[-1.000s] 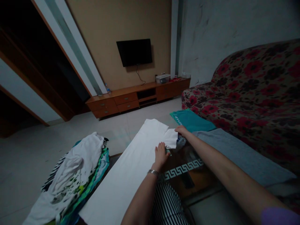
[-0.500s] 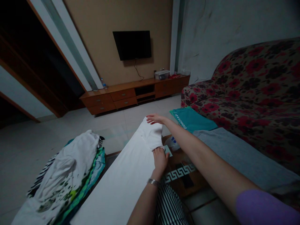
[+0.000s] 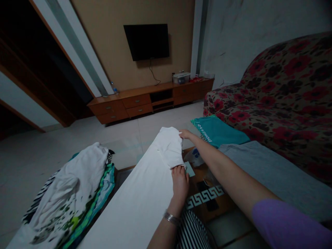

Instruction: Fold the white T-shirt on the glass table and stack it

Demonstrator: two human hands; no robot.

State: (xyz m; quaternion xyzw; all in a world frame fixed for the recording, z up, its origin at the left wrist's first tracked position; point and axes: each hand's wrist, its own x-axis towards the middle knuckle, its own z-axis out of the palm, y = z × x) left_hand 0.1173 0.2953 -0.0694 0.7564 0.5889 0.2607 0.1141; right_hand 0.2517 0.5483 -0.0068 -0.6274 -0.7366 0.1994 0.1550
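A long white garment [image 3: 140, 193] lies flat along a low table, its sleeve folded back over the body at the far end. My left hand [image 3: 180, 181] presses on the garment's right edge, at the near end of the folded sleeve. My right hand [image 3: 185, 134] reaches out to the far right corner and pinches the sleeve's edge there. A bracelet sits on my left wrist.
A heap of white, green and striped clothes [image 3: 70, 197] lies at the left. A teal shirt [image 3: 218, 131] and a grey cloth [image 3: 264, 176] lie on the flowered sofa [image 3: 280, 100]. Striped fabric [image 3: 192, 231] hangs near me. A TV cabinet [image 3: 150, 100] stands at the far wall.
My right hand carried the sleeve from the right side over onto the garment, then drew back to its far right corner. My left hand stayed on the right edge.
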